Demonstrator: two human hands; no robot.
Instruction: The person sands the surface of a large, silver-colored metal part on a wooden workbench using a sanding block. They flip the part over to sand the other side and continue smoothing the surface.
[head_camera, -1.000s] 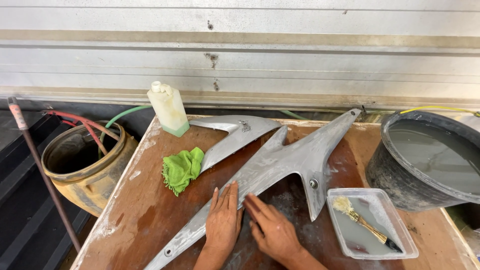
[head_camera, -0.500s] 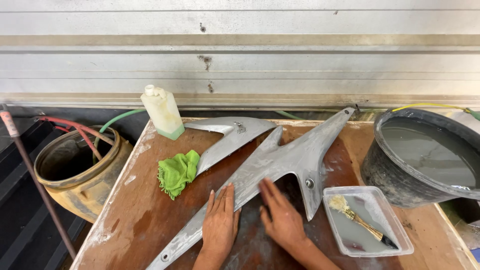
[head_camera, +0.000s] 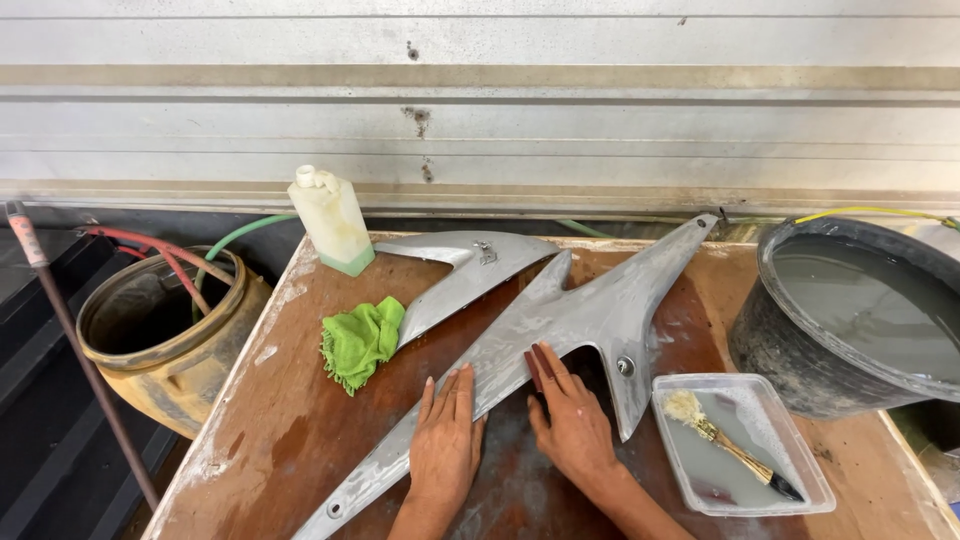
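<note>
- Since a second ago, right hand (head_camera: 572, 425) has slid up the grey star-shaped panel (head_camera: 560, 320); fingers now flat on its inner edge.
- Left hand (head_camera: 445, 445) lies flat, fingers extended, on the panel's lower arm; wrists cut off.
- Brush (head_camera: 730, 445) rests in clear tray (head_camera: 745, 445).
- Green cloth (head_camera: 360, 342) overlaps smaller panel (head_camera: 460, 275).
- Black tub (head_camera: 800, 360) partly out of frame.
</note>
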